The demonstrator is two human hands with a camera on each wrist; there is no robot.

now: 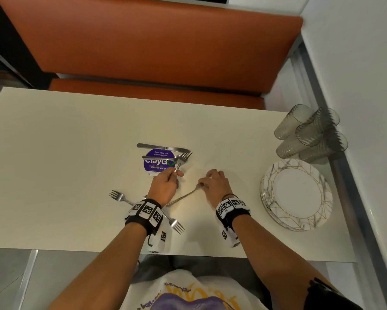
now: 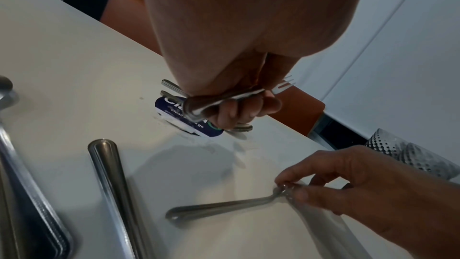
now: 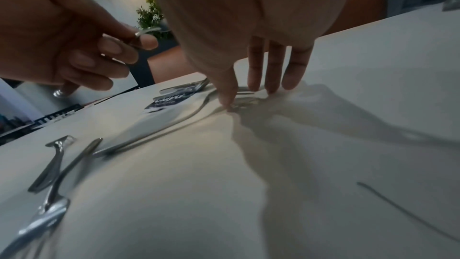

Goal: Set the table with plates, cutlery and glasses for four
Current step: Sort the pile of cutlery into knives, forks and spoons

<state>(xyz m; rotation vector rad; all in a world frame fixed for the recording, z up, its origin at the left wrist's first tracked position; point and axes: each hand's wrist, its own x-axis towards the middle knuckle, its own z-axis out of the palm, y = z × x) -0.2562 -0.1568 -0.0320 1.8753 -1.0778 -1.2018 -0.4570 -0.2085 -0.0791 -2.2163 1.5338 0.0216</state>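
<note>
On white table (image 1: 53, 135), left hand (image 1: 164, 186) grasps silver metal fork (image 1: 182, 159) by handle. Right hand (image 1: 215, 186) pinches a thin silver utensil (image 1: 183, 198), prob. a fork, w/ fingertips.

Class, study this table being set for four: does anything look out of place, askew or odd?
Yes. The cutlery is scattered: two forks lie crossed at angles under the left hand, and knives lie on a purple sticker. The plates and glasses are bunched at the table's right edge. Nothing looks spilled or broken.
</note>
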